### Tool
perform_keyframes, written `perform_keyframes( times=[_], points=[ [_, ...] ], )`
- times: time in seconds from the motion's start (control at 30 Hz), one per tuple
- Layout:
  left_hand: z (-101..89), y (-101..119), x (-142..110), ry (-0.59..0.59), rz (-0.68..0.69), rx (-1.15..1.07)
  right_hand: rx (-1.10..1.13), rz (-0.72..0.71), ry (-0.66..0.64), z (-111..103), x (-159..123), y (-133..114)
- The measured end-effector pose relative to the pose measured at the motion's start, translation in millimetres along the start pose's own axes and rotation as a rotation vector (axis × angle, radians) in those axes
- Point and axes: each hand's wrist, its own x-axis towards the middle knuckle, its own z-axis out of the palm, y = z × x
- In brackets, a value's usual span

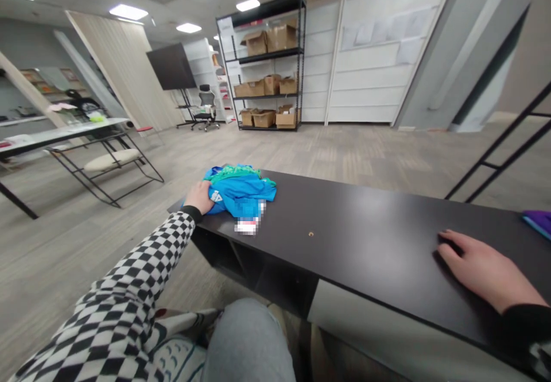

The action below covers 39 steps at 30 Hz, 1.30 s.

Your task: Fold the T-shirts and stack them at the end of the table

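A crumpled blue and green garment (239, 191) lies at the left end of a long black table (370, 238). My left hand (200, 196), at the end of a checkered sleeve, is closed on the garment's left edge. My right hand (482, 267) lies flat on the tabletop at the right, fingers stretched out and empty. A purple item (538, 221) sits at the table's far right edge, just beyond that hand.
A small ring-like mark (310, 234) sits mid-table. To the left stands a white table (64, 132) with a metal frame. A black shelf rack (269, 63) with cardboard boxes, a monitor on a stand (171, 67) and an office chair (205, 106) are at the back. Grey floor lies between.
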Motion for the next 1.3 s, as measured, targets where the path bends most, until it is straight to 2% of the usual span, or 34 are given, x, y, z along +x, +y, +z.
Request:
perform_keyframes(
  times=[0.13, 0.27, 0.37, 0.43, 0.5, 0.6, 0.73, 0.83, 0.93, 1.1, 1.23, 1.3],
  points=[
    [-29.5, 9, 8, -0.214, -0.004, 0.077, -0.006, 0.007, -0.032, 5, 4, 5],
    [-62.3, 8, 31, -0.425, -0.044, 0.071, -0.01, -0.008, -0.032, 7, 5, 8],
    [-74.0, 14, 50, -0.402, -0.056, 0.036, -0.022, -0.005, -0.034, 7, 5, 9],
    [-67.9, 22, 57, -0.361, -0.026, 0.0, -0.018, -0.005, -0.03, 7, 5, 8],
    [-52.1, 33, 58, -0.388, -0.028, 0.006, -0.005, -0.01, -0.02, 6, 5, 7],
    [-24.8, 47, 56, -0.386, -0.132, 0.062, 0.013, -0.008, -0.018, 4, 3, 4],
    [-5.2, 62, 53, -0.216, -0.336, 0.022, 0.012, -0.004, -0.019, 1, 0, 0],
    [1.5, 77, 49, -0.015, -0.505, 0.021, 0.007, 0.004, -0.012, -2, -3, -3],
    [7.6, 91, 43, 0.096, -0.519, 0.054, 0.002, 0.007, -0.017, -6, -5, -7],
    [6.0, 99, 31, 0.0, -0.393, 0.081, -0.003, -0.007, -0.019, -9, -7, -10],
    [-13.9, 88, 30, -0.174, -0.216, -0.037, -0.013, -0.013, -0.023, -5, -4, -6],
    [-26.8, 77, 35, -0.231, -0.177, -0.104, -0.007, -0.017, -0.019, -2, -1, -4]
  ],
)
